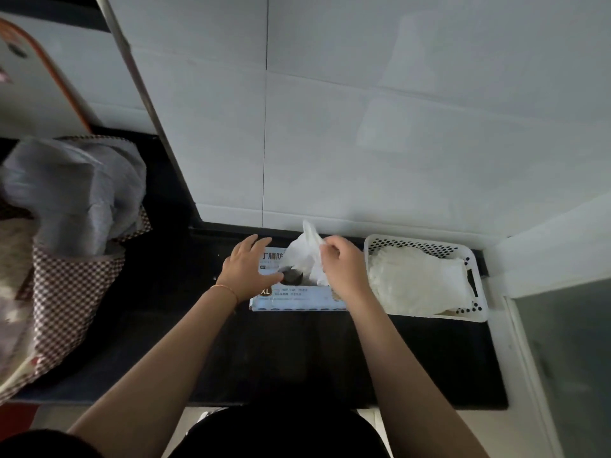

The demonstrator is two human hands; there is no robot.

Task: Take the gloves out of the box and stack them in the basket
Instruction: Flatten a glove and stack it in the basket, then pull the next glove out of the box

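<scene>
One glove box (297, 297), one white perforated basket (476, 312) just right of it, both on the dark counter (297, 358). Basket held a pile of gloves (416, 279), number not countable. Left hand (248, 266) lay flat on the box top, fingers straight and spread. Right hand (340, 266) pinched one white glove (305, 252), fingers curled, glove half out of the box opening.

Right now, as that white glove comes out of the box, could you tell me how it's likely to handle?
The glove, pinched by the right hand, crumples and droops, so it is probably floppy and very light. The left hand presses the box, suggesting the box might lift otherwise.
</scene>
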